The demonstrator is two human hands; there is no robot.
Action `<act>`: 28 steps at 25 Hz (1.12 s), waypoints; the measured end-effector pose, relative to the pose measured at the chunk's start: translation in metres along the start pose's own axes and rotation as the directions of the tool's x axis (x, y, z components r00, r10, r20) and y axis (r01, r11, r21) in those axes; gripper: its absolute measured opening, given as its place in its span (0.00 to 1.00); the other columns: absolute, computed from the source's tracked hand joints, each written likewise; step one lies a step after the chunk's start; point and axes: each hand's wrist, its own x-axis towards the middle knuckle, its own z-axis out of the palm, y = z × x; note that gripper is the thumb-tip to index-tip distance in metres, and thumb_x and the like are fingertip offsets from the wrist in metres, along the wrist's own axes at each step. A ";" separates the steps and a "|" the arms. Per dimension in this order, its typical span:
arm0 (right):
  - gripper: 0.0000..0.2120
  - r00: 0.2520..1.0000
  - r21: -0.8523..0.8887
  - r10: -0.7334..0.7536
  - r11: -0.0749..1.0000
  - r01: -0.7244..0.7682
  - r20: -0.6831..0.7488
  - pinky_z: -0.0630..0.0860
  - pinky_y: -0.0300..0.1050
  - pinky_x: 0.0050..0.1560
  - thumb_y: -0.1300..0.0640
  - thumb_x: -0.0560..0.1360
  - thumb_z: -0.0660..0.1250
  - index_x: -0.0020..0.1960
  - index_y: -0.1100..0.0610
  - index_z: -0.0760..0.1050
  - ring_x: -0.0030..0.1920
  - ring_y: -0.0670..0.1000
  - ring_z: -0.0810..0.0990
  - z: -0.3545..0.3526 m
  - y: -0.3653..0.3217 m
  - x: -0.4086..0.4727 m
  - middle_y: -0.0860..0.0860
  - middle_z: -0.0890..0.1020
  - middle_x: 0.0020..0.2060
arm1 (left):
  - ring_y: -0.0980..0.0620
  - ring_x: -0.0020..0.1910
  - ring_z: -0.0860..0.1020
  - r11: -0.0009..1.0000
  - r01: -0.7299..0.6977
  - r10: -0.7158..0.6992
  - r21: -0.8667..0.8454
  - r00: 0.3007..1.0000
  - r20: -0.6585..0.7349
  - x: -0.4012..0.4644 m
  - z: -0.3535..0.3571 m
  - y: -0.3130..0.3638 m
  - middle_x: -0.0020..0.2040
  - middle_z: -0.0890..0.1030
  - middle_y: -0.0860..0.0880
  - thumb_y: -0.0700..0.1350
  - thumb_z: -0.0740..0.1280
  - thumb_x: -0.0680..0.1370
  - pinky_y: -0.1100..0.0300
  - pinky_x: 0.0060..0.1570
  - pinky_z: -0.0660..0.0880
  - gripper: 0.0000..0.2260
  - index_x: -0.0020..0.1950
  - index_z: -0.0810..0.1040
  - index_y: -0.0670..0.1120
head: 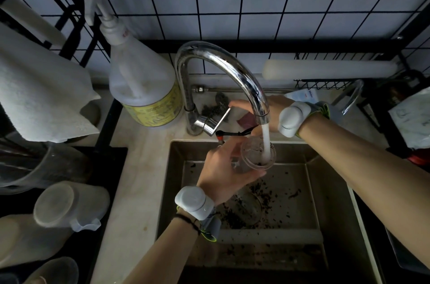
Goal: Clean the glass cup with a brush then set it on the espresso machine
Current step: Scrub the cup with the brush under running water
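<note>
A clear glass cup (pixel 252 158) tilts under the stream of water from the chrome faucet (pixel 232 67), above the sink. My left hand (pixel 223 172) is wrapped around the cup from the left. Dark specks cling to the inside of the glass. My right hand (pixel 273 109) reaches in behind the spout, with a fingertip on the end of the faucet lever (pixel 218 118). A thin black brush (pixel 229 133) with an orange part lies crosswise just above the cup, and its right end runs into my right hand's lower fingers. No espresso machine is in view.
The steel sink (pixel 314 190) is strewn with dark grounds and holds another glass (pixel 246 209). A big soap pump bottle (pixel 142 88) stands left of the faucet. A paper towel (pixel 39 97) hangs at the left above upturned plastic cups (pixel 69 204).
</note>
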 end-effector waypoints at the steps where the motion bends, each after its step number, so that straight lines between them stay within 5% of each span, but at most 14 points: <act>1: 0.24 1.000 -0.017 -0.027 0.999 0.027 -0.002 0.75 0.59 0.66 0.56 0.79 0.72 0.72 0.63 0.73 0.65 0.65 0.79 0.000 0.001 0.000 0.64 0.80 0.65 | 0.66 0.56 0.81 1.000 -0.001 0.000 0.013 1.000 0.009 0.000 0.001 -0.001 0.57 0.85 0.59 0.56 0.82 0.67 0.70 0.56 0.77 0.30 0.65 0.77 0.51; 6: 0.25 0.983 -0.171 -0.178 0.971 0.167 -0.051 0.82 0.55 0.53 0.49 0.78 0.73 0.71 0.55 0.72 0.52 0.60 0.84 0.010 0.008 -0.003 0.60 0.82 0.60 | 0.69 0.57 0.79 0.998 0.004 -0.007 0.064 0.999 0.054 -0.008 0.004 -0.006 0.57 0.83 0.63 0.58 0.80 0.68 0.78 0.54 0.72 0.29 0.66 0.76 0.53; 8: 0.08 0.980 -0.143 -0.164 0.979 0.147 -0.113 0.80 0.51 0.45 0.50 0.80 0.70 0.56 0.50 0.75 0.42 0.55 0.81 0.017 0.010 -0.016 0.55 0.81 0.52 | 0.71 0.56 0.79 0.997 -0.003 -0.002 0.078 0.997 0.071 -0.011 0.004 -0.008 0.56 0.81 0.66 0.57 0.79 0.69 0.78 0.54 0.71 0.29 0.66 0.76 0.54; 10: 0.07 0.971 -0.094 -0.158 0.985 0.142 -0.181 0.80 0.49 0.44 0.55 0.81 0.67 0.47 0.48 0.71 0.39 0.51 0.78 0.028 0.019 -0.039 0.52 0.79 0.47 | 0.70 0.56 0.79 0.996 -0.009 0.001 0.086 0.996 0.085 -0.013 0.004 -0.011 0.56 0.81 0.66 0.57 0.80 0.69 0.78 0.53 0.71 0.28 0.66 0.76 0.53; 11: 0.02 0.967 -0.082 -0.158 0.986 0.145 -0.198 0.82 0.48 0.46 0.57 0.82 0.66 0.51 0.50 0.75 0.41 0.50 0.80 0.034 0.026 -0.055 0.51 0.81 0.47 | 0.68 0.57 0.79 0.996 -0.010 0.002 0.087 0.996 0.092 -0.014 0.004 -0.013 0.57 0.82 0.63 0.56 0.80 0.69 0.77 0.53 0.71 0.28 0.66 0.76 0.52; 15: 0.14 0.950 0.019 -0.115 0.992 0.126 -0.292 0.82 0.44 0.53 0.55 0.82 0.64 0.66 0.52 0.80 0.51 0.46 0.84 0.069 0.074 -0.132 0.47 0.85 0.53 | 0.68 0.57 0.79 0.993 -0.012 -0.002 0.115 0.993 0.117 -0.015 0.004 -0.017 0.57 0.83 0.62 0.56 0.80 0.69 0.78 0.53 0.71 0.28 0.66 0.76 0.53; 17: 0.17 0.934 0.152 -0.067 0.980 0.127 -0.351 0.80 0.34 0.52 0.52 0.81 0.66 0.69 0.49 0.80 0.51 0.39 0.84 0.078 0.090 -0.177 0.36 0.84 0.52 | 0.69 0.56 0.79 0.992 -0.008 -0.006 0.128 0.993 0.116 -0.016 0.006 -0.019 0.55 0.82 0.64 0.55 0.80 0.68 0.78 0.52 0.71 0.28 0.65 0.76 0.56; 19: 0.16 0.940 0.358 0.006 0.925 0.124 -0.340 0.74 0.24 0.40 0.45 0.80 0.67 0.66 0.39 0.80 0.41 0.34 0.83 0.083 0.098 -0.215 0.29 0.83 0.43 | 0.67 0.55 0.80 0.989 -0.019 0.000 0.149 0.991 0.131 -0.015 0.010 -0.019 0.55 0.83 0.64 0.57 0.79 0.68 0.74 0.53 0.74 0.27 0.64 0.75 0.59; 21: 0.14 0.953 0.518 0.079 0.850 0.090 -0.294 0.75 0.34 0.30 0.36 0.78 0.66 0.63 0.32 0.80 0.31 0.41 0.82 0.079 0.095 -0.234 0.35 0.85 0.38 | 0.64 0.55 0.81 0.987 -0.017 -0.006 0.163 0.990 0.143 -0.015 0.015 -0.021 0.55 0.83 0.62 0.58 0.79 0.68 0.65 0.54 0.78 0.27 0.63 0.74 0.60; 28: 0.14 0.936 0.392 0.011 0.910 0.137 -0.351 0.78 0.28 0.45 0.46 0.79 0.68 0.62 0.44 0.85 0.44 0.29 0.82 0.092 0.084 -0.201 0.30 0.84 0.44 | 0.63 0.55 0.82 0.993 0.018 -0.035 0.116 0.987 0.154 -0.022 0.035 -0.025 0.54 0.84 0.61 0.55 0.80 0.69 0.57 0.59 0.80 0.25 0.63 0.77 0.55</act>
